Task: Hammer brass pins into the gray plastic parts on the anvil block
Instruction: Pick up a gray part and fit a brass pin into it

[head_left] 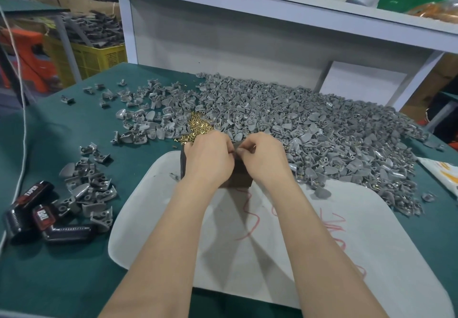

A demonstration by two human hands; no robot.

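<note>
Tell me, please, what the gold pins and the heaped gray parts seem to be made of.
Gold pins: probably brass, given their shiny yellow metallic glint. Gray parts: likely moulded plastic, matte and uniformly gray, with smooth curved faces.

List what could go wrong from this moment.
The left hand and right hand pinch one small gray part over the block; it may slip or sit crooked. Fingers this close could get struck. The heap of parts crowds the block, so loose pieces might slide underneath.
</note>
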